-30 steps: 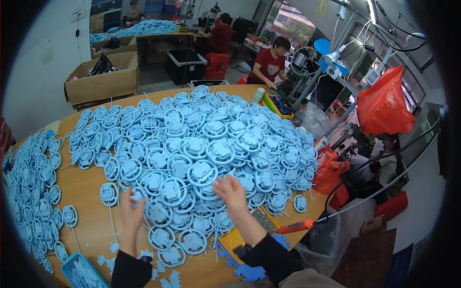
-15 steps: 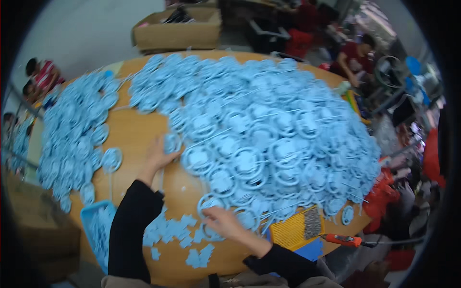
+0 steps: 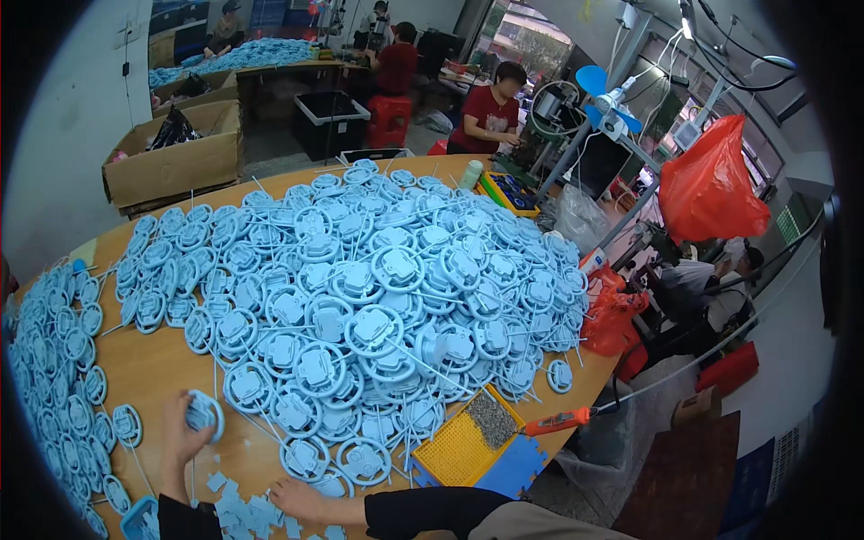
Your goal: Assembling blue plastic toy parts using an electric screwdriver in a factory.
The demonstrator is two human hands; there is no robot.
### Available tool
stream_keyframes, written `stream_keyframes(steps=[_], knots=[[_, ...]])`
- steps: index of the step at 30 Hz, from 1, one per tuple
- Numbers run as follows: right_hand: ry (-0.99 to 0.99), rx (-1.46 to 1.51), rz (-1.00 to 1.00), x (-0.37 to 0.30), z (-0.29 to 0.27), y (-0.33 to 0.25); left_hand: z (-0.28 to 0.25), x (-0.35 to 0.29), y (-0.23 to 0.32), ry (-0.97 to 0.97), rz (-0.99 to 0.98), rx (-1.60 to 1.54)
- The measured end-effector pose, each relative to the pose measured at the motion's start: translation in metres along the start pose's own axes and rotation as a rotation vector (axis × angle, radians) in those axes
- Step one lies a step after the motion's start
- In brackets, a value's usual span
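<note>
My left hand (image 3: 183, 439) is closed around a light blue ring-shaped plastic part (image 3: 205, 415) with a thin stem, held above the tabletop at the left of the big heap. Lower down, my right hand (image 3: 299, 501) rests with curled fingers at the edge of scattered flat light blue plates (image 3: 236, 513); whatever its fingertips hold is hidden. A large heap of the same ring-shaped parts (image 3: 373, 328) fills the middle of the wooden table (image 3: 148, 369). Another heap (image 3: 56, 360) lies along the left edge.
Right of my right hand, a yellow tray (image 3: 457, 447) holds small metal screws (image 3: 491, 421), with an orange electric screwdriver (image 3: 556, 422) beside it. A light blue bin (image 3: 137, 520) stands at the lower left. Beyond are a cardboard box (image 3: 175, 157), a blue fan (image 3: 607, 103) and co-workers.
The head view has swung right and up. My left hand now holds a ring-shaped part off the table. My right hand has gone from a ring-shaped part to the flat plates.
</note>
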State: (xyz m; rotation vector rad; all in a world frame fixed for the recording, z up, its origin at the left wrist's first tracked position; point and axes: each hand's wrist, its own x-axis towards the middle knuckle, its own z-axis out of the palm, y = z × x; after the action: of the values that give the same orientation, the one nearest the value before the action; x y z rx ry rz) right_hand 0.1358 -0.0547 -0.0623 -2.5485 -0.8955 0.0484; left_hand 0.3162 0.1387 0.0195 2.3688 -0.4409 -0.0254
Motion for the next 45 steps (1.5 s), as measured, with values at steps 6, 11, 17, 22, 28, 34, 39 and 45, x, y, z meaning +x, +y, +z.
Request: stream_keyframes(steps=[6,11,17,22,28,34,39,45], knots=[[-0.006,0.114,-0.008,-0.003,-0.017,0.002,0.015,-0.066,0.015,-0.337,0.315,0.260],[0.052,0.313,0.140,-0.013,-0.042,0.015,0.025,-0.089,0.027,-0.314,0.464,0.504],[0.225,0.788,0.374,-0.025,-0.075,0.034,0.063,-0.117,0.007,0.280,-0.427,0.215],[0.190,1.090,0.489,-0.030,-0.075,0.037,0.068,-0.109,0.015,0.213,-0.642,0.295],[0.317,1.387,0.623,-0.038,-0.134,0.069,0.068,-0.107,0.004,0.389,-0.488,-0.450],[0.434,1.471,0.582,-0.036,-0.192,0.055,0.066,-0.059,0.134,0.138,-0.370,-0.622],[0.434,1.414,0.592,-0.035,-0.184,0.043,0.057,-0.069,0.164,0.172,-0.339,-0.999],[0.519,1.206,0.581,-0.046,-0.196,0.042,0.072,-0.071,0.173,0.018,-0.224,-0.953]])
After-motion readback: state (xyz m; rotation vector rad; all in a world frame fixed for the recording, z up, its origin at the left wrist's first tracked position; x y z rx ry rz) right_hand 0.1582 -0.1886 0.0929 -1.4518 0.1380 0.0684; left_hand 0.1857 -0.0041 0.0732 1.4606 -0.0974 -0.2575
